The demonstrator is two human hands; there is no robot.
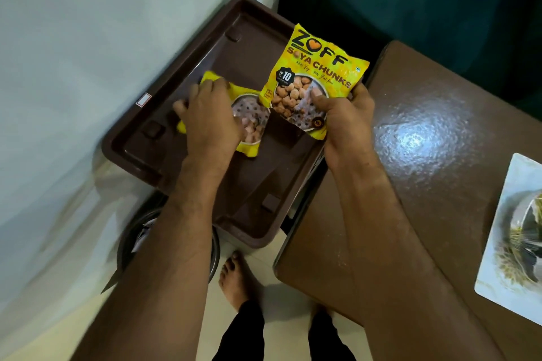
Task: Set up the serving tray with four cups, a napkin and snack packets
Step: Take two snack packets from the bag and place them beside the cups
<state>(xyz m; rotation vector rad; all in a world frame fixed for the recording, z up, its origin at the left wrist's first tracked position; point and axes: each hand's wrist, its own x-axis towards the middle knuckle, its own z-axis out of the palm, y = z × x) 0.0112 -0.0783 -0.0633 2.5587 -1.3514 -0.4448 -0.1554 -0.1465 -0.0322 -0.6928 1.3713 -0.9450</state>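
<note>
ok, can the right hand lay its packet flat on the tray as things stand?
Probably yes. The right hand holds its packet just over the tray, and bare tray floor lies below it. The left hand and second packet take the middle, so space is tight.

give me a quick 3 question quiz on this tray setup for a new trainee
1. True or false: cups already stand on the brown tray.
2. Which hand holds the packet reading SOYA CHUNKS? A) left B) right
3. Fill in: the left hand presses the second yellow packet down onto the ____.

Key: 1 false, no cups are in view. 2 B, the right hand grips its lower edge. 3 tray.
</note>
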